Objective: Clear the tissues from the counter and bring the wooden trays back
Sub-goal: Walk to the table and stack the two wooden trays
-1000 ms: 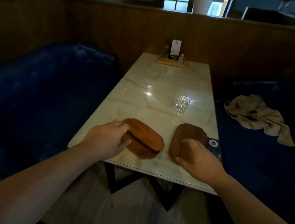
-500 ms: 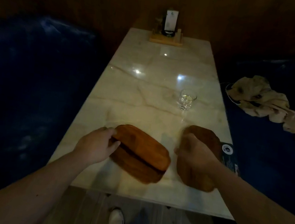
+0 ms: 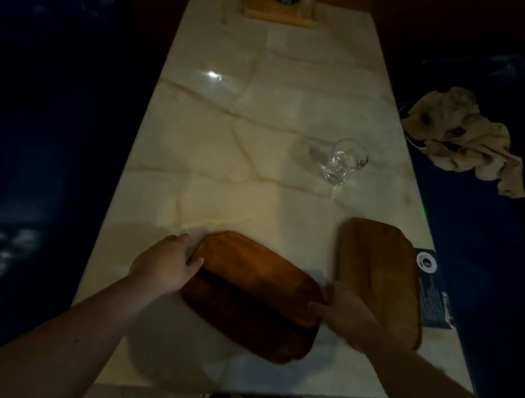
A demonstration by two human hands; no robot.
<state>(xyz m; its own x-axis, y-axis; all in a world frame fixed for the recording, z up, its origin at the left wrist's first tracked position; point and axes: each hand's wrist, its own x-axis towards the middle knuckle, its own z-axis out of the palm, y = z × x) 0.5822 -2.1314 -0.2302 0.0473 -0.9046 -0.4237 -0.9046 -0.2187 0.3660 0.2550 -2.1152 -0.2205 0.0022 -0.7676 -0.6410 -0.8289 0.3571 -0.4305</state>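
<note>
Two wooden trays lie on the near end of a marble table [image 3: 251,134]. The left stack of wooden trays [image 3: 251,297] looks like two trays, one on the other, tilted up off the table. My left hand [image 3: 166,264] grips its left end and my right hand [image 3: 344,311] grips its right end. A second wooden tray [image 3: 381,270] lies flat to the right, beside my right hand. No tissues are visible on the table.
A clear glass [image 3: 344,160] stands mid-table, right of centre. A dark card [image 3: 433,290] lies by the right edge next to the flat tray. A wooden condiment holder [image 3: 282,11] sits at the far end. Blue benches flank the table; a beige cloth [image 3: 462,138] lies on the right bench.
My right hand left the right tray and moved left onto the right end of the left stack. The stack is now held at both ends. The view tilted down and closer.
</note>
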